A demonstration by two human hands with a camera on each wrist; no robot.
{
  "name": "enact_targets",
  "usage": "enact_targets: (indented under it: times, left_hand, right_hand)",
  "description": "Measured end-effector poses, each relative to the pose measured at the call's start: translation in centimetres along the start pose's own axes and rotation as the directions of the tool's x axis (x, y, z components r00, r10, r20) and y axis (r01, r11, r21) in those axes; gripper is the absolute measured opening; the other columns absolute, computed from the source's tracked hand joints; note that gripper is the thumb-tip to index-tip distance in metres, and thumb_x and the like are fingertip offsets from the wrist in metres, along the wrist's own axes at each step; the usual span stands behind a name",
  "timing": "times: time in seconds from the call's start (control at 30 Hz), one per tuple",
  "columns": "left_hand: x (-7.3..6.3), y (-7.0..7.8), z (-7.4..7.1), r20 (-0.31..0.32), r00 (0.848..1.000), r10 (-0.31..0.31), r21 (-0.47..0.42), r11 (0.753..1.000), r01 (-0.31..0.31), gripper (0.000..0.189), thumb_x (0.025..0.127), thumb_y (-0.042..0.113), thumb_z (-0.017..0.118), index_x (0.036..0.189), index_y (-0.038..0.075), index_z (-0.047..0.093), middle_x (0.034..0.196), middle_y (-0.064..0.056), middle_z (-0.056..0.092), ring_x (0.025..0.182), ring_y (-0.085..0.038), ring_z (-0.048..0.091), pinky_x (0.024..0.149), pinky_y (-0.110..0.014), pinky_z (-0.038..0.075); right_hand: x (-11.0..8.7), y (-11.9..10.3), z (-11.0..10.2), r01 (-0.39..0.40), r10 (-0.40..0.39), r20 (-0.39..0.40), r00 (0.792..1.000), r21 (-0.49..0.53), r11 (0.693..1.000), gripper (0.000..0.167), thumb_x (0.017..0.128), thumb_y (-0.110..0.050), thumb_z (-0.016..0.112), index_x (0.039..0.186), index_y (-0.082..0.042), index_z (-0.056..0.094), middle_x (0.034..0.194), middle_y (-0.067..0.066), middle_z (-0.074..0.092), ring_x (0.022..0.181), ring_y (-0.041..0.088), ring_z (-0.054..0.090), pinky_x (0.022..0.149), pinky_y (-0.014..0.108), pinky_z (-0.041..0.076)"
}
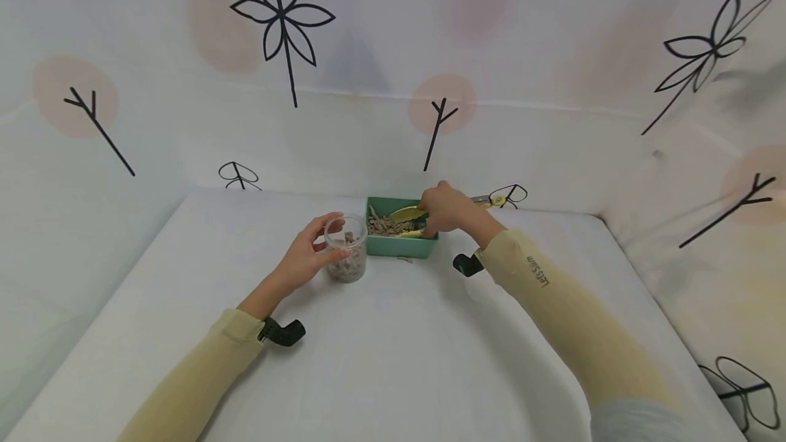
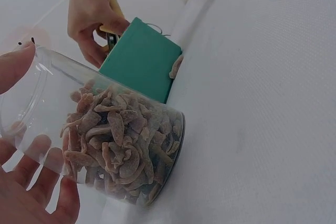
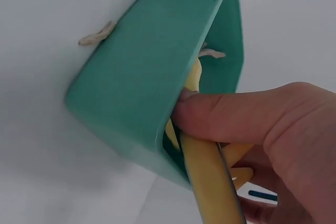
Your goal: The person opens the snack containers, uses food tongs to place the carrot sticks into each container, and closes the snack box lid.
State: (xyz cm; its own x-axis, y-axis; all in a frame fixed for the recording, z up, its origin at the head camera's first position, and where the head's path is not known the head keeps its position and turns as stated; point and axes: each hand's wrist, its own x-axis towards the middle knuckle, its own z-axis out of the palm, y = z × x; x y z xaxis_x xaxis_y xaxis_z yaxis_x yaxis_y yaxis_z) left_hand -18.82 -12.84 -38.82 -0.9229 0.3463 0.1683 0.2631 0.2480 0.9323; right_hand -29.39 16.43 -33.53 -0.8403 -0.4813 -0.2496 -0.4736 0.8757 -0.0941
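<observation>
My left hand (image 1: 301, 258) grips a clear plastic jar (image 1: 347, 270), thumb on one side of the upper wall and fingers on the other. Brownish, wrinkled dried strips (image 2: 118, 140) fill much of the jar, and its mouth has no lid. Just right of it stands a green rectangular box (image 1: 402, 248) holding more of these pieces (image 1: 385, 226). With thumb and fingers my right hand (image 1: 451, 209) holds yellow tongs (image 3: 210, 182) over the box's right end. Their spread yellow tips (image 1: 406, 213) reach down among the pieces.
One loose strip (image 3: 97, 34) lies on the white-covered table (image 1: 393, 346) in front of the box. A white cloth wall (image 1: 344, 135) with printed plants and pale blotches rises close behind the box. Dark wrist-camera mounts (image 1: 285, 333) stick out from both sleeves.
</observation>
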Motion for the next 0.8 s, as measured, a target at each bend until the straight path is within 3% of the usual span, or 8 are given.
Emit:
enact_targets:
  times: [0.2,0.4,0.8]
  left_hand:
    - [0.1,-0.2,0.0,-0.003,1.0,-0.009,-0.001,1.0,0.009,0.069,0.093,0.005,0.07,0.151,0.0,0.034,0.15,-0.026,0.04,0.141,-0.039,0.034,0.111,-0.06,0.031]
    - [0.2,-0.1,0.0,-0.003,1.0,0.002,-0.001,1.0,-0.002,0.069,0.093,0.006,0.07,0.151,0.0,0.033,0.15,-0.026,0.04,0.141,-0.04,0.034,0.11,-0.061,0.031]
    - [0.1,-0.3,0.0,0.0,1.0,-0.002,0.002,1.0,0.002,0.07,0.093,0.006,0.07,0.152,0.002,0.033,0.151,-0.024,0.04,0.141,-0.039,0.034,0.111,-0.06,0.031]
  right_hand:
    - [1.0,-0.2,1.0,0.115,-0.114,-0.042,0.993,0.013,0.993,0.047,0.08,-0.024,0.08,0.121,-0.002,0.071,0.124,0.014,0.064,0.1,0.03,0.049,0.084,0.041,0.043]
    - [1.4,0.2,1.8,0.102,-0.095,-0.08,0.992,0.088,0.991,0.055,0.081,-0.022,0.081,0.131,-0.004,0.066,0.136,0.014,0.057,0.113,0.032,0.046,0.092,0.045,0.047]
    - [0.9,0.2,3.0,0.182,-0.163,-0.188,0.969,0.089,0.979,0.033,0.084,-0.02,0.081,0.116,-0.011,0.076,0.114,0.003,0.071,0.092,0.022,0.05,0.074,0.035,0.046]
